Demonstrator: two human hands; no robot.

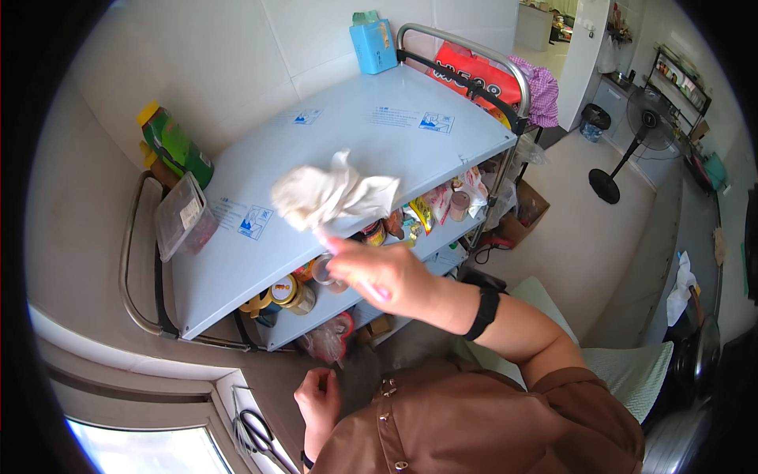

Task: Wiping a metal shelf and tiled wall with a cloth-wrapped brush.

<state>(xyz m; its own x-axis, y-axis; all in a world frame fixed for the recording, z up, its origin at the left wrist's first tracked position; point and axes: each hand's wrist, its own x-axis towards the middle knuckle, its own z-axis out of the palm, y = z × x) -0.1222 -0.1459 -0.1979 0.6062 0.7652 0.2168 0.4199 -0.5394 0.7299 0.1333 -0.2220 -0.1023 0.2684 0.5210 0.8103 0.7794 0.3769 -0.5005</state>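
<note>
My right hand [382, 272] is shut on a pink handle, blurred by motion, in front of the front edge of a light blue metal shelf top [355, 130]. At the handle's far end a crumpled off-white cloth [331, 195] hangs over or lies on the shelf top; which of the two I cannot tell. Lower down, near my body, my left hand [318, 397] is loosely curled, with nothing seen in it.
A green container with a yellow cap [177, 142] and a clear plastic box [186, 219] stand at the shelf's left end. A blue packet [373, 44] is at the back. Jars [293, 294] and food packets fill the lower shelf. A floor fan [628, 142] stands farther right.
</note>
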